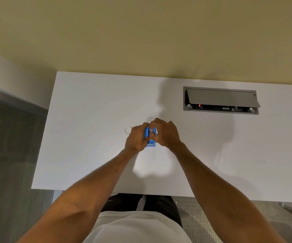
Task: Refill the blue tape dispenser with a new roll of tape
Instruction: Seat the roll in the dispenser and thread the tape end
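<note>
Nearest the camera is the person's white shirt. Both bare forearms reach out over the near edge of the white table. They meet toward the middle of the table, where the dispenser sits on the top between the two hands.

The left hand grips the dispenser's left side, fingers curled round the blue body to steady it. The right hand comes in from the other side with its fingers curled down onto the dispenser's far half. A pale piece shows between the fingertips there. It is too small and too covered to tell whether it is the new roll or the hub.

Just beside the left hand's knuckles, a clear ring lies flat on the table, apart from the dispenser. It could be a spent core or a roll of clear tape, and I cannot tell which.

By my reading, the step in hand is work at the dispenser's cradle, either seating something or freeing it. The next move calls for the left hand to keep the body from sliding. The right hand has to line the hub up with its slots, then draw the tape end forward to the cutter. Clear tape is hard to see and sticks to the fingers, so that needs care.

Farther off to the right, a grey hatch is set into the table with its lid tipped up. Beyond the table's far edge stands a yellowish wall.
</note>
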Demonstrator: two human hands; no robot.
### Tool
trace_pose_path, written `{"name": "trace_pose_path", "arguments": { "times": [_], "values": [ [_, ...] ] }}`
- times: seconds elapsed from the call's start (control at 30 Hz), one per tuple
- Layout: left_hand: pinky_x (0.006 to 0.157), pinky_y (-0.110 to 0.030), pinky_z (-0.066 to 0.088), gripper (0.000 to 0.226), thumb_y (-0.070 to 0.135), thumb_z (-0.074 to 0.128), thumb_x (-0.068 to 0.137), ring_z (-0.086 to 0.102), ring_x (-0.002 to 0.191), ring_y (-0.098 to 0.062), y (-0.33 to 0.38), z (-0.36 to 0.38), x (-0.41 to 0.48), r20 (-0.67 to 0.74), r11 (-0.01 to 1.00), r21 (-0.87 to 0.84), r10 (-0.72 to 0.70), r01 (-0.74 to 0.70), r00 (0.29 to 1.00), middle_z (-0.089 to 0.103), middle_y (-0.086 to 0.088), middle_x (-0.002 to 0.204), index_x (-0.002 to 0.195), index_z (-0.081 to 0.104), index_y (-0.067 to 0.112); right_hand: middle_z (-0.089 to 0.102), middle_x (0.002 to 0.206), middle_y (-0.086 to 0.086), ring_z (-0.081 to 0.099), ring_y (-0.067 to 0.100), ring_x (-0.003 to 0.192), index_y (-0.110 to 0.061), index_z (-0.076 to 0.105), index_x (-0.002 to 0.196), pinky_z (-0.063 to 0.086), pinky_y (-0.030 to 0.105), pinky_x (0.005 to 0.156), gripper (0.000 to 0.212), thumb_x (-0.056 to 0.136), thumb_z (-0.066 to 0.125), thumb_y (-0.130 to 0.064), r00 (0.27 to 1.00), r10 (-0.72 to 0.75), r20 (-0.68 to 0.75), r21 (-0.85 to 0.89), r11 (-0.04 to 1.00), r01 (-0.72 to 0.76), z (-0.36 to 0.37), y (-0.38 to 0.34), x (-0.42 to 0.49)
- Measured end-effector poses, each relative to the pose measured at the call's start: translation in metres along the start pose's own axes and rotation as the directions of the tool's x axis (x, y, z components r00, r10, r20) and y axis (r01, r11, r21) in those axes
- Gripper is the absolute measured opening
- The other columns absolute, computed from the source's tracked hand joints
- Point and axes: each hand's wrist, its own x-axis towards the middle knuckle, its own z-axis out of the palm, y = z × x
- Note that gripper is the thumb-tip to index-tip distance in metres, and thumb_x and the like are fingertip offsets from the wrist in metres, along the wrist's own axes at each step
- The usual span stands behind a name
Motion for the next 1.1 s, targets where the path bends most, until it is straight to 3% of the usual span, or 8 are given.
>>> {"name": "trace_pose_path", "arguments": {
  "times": [0.33, 0.67, 0.97, 1.1],
  "values": [
    [0.096, -0.047, 0.060, 0.043, 0.022, 0.075, 0.095, 0.071, 0.103, -0.030, 0.001, -0.002, 0.003, 0.037, 0.998, -0.016, -0.053, 0.054, 0.998, 0.074, -0.012, 0.114, 0.130, 0.057, 0.007, 0.070, 0.110, -0.001, 0.067, 0.021, 0.093, -0.020, 0.069, 0.117, 0.055, 0.040, 0.085, 0.029, 0.096, 0.062, -0.040, 0.999, 0.031, 0.009, 0.092, 0.995, -0.031, -0.002, 0.003, 0.006],
    [0.093, -0.051, 0.058, 0.032, 0.012, 0.069, 0.096, 0.069, 0.099, -0.033, -0.001, -0.001, 0.001, 0.016, 0.999, -0.046, -0.021, 0.022, 1.000, 0.074, -0.013, 0.111, 0.125, 0.060, 0.003, 0.068, 0.108, 0.000, 0.067, 0.021, 0.086, -0.017, 0.068, 0.117, 0.058, 0.037, 0.082, 0.036, 0.090, 0.071, -0.040, 1.000, 0.004, 0.028, 0.152, 0.988, -0.008, -0.004, 0.003, 0.004],
    [0.101, -0.049, 0.055, 0.043, 0.018, 0.074, 0.095, 0.064, 0.110, -0.032, -0.001, 0.002, 0.003, 0.040, 0.999, -0.019, -0.033, 0.034, 0.999, 0.069, -0.012, 0.121, 0.132, 0.055, 0.006, 0.070, 0.102, -0.002, 0.068, 0.020, 0.082, -0.018, 0.070, 0.108, 0.055, 0.028, 0.074, 0.021, 0.095, 0.066, -0.035, 1.000, -0.002, 0.020, 0.179, 0.984, -0.002, -0.010, 0.007, 0.007],
    [0.104, -0.047, 0.055, 0.046, 0.021, 0.075, 0.095, 0.066, 0.111, -0.031, -0.001, 0.001, 0.004, 0.045, 0.999, -0.019, -0.049, 0.050, 0.998, 0.070, -0.012, 0.123, 0.134, 0.055, 0.008, 0.070, 0.106, 0.000, 0.069, 0.021, 0.085, -0.017, 0.069, 0.114, 0.059, 0.032, 0.079, 0.029, 0.095, 0.067, -0.039, 0.999, 0.007, 0.032, 0.175, 0.985, -0.012, -0.011, 0.008, 0.007]
  ]
}}
